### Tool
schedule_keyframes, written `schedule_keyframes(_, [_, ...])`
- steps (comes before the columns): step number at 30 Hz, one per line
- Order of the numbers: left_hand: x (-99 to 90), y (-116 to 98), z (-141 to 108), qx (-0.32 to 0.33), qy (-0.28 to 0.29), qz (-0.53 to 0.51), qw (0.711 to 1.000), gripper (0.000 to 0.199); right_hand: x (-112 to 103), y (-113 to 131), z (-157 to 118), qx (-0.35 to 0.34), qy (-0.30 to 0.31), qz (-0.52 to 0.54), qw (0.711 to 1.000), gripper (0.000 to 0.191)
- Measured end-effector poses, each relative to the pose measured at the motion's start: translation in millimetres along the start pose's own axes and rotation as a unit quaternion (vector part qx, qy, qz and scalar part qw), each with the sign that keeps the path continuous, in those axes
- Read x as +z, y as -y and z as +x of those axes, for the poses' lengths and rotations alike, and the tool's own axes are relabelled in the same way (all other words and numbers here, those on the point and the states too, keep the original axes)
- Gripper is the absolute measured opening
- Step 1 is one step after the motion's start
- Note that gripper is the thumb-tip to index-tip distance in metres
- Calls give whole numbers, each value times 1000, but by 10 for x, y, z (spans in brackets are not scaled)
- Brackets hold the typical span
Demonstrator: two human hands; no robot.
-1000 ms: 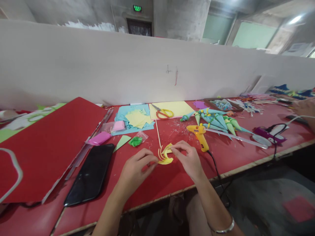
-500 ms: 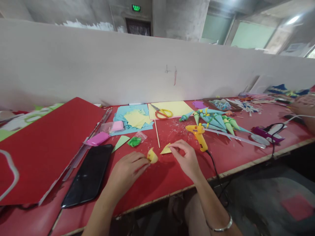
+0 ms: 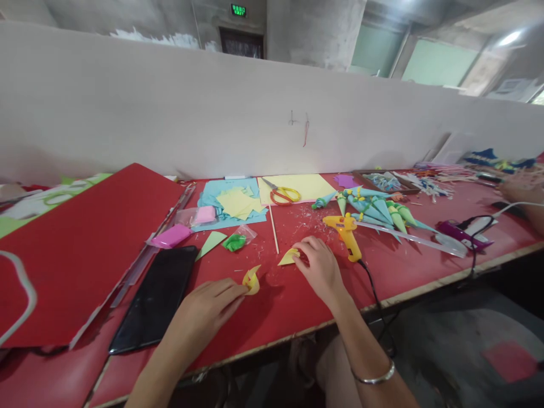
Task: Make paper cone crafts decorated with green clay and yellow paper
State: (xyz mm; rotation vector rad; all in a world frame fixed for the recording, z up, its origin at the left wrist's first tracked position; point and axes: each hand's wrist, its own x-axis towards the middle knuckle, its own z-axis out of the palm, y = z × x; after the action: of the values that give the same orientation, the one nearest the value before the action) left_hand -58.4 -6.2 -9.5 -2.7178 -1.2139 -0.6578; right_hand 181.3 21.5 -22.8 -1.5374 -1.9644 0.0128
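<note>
My left hand (image 3: 216, 303) is closed, pinching a curled piece of yellow paper (image 3: 252, 281) just above the red table (image 3: 272, 309). The fingers of my right hand (image 3: 319, 265) are closed at the edge of a second yellow paper piece (image 3: 288, 257), which is pointed at its left end. Beyond the hands lies a thin wooden stick (image 3: 274, 229). To the right of my right hand is a yellow hot glue gun (image 3: 345, 229) with a clear glue stick (image 3: 408, 236) in its back. A lump of green clay (image 3: 234, 242) sits farther off, above my left hand.
A black phone (image 3: 156, 297) and a big red board (image 3: 89, 249) lie left. Scissors (image 3: 280, 191) rest on yellow sheets by cut yellow squares (image 3: 240, 204). Several paper cones (image 3: 372, 205) are piled behind the glue gun. Another person's arm (image 3: 525, 195) shows at far right.
My left hand has drawn back to the left and nearer to me with the curled yellow paper. My right hand's fingers have curled more over the other yellow piece. The view has shifted slightly.
</note>
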Motion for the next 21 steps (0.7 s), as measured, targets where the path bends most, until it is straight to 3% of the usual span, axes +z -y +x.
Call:
schedule_keyframes(5, [0,-29,-8,-3,21,-12,1000,23,-24,46,5,-41,-1,-46,998,32])
schedule_keyframes(11, [29,-101,29,-58,98,-29,993,13,11,43,4,-57,3,-90,994,19])
schedule_keyframes(16, [56,-141,66,-71,98,-71,990,13,32,23,4,-56,1,-95,994,21])
schedule_keyframes(21, [87,-162,80,-47,96,-45,993,13,2,32,-42,-33,-1,-94,995,18])
